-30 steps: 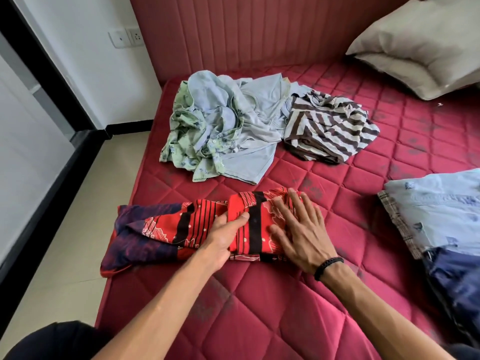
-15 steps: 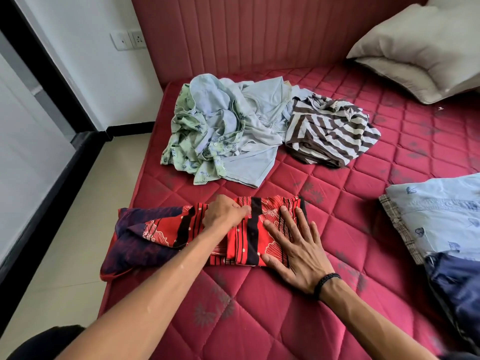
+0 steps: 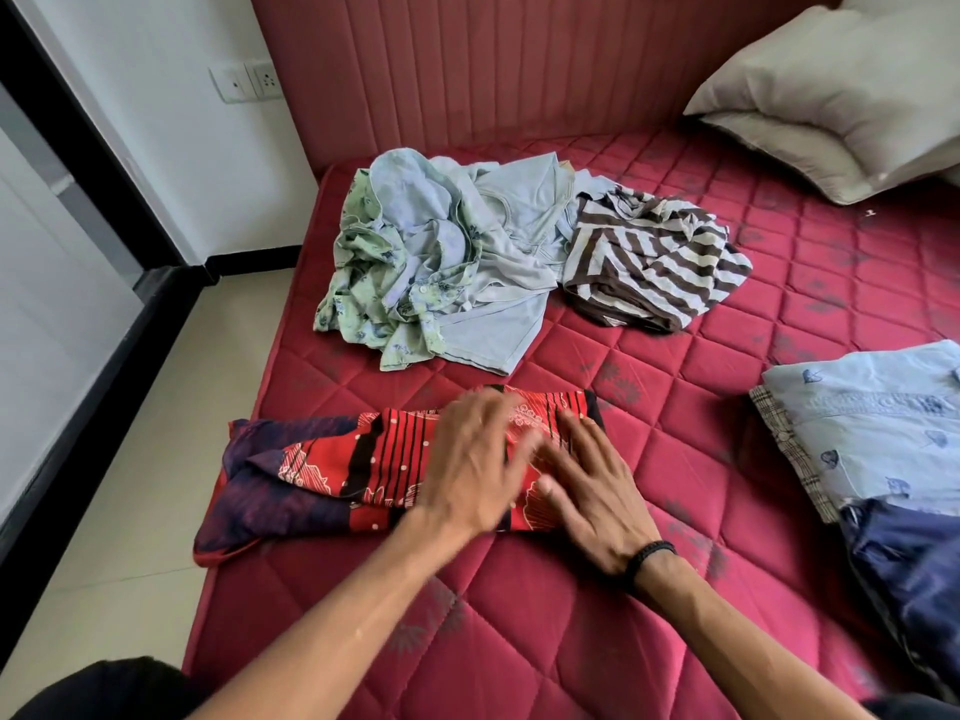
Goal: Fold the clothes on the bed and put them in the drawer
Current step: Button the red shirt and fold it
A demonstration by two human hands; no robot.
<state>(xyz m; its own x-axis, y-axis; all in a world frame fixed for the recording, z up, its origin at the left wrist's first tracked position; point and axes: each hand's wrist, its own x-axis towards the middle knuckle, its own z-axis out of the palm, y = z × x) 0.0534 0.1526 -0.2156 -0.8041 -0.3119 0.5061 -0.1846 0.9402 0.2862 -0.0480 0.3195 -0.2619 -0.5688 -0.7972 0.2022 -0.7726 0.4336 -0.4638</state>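
From the head camera, a red patterned cloth with black stripes and a dark purple end (image 3: 332, 459) lies partly folded along the near left edge of the quilted red mattress (image 3: 519, 641), its purple end reaching the mattress edge. Both hands rest on its folded right part. The right hand (image 3: 597, 501) lies flat with fingers straight and spread, pressing the cloth down; a black braided wristband (image 3: 652, 556) circles its wrist. The left hand (image 3: 472, 465) sits just beside it, over the cloth's middle — it is blurred, its fingers look extended over the fabric, and they seem to hold nothing, though the blur leaves that uncertain.

Farther up the mattress, well apart from the hands, sits a crumpled heap of pale blue and light green floral garments (image 3: 441, 262), touching a rumpled brown-and-cream striped shirt (image 3: 654, 262) on its right. At the right edge lies a folded light blue printed shirt (image 3: 872, 433) — stacked over a checked piece and a dark navy garment (image 3: 914, 574). A beige pillow (image 3: 831, 90) leans near the padded red headboard (image 3: 493, 70). The drawer is not in view.
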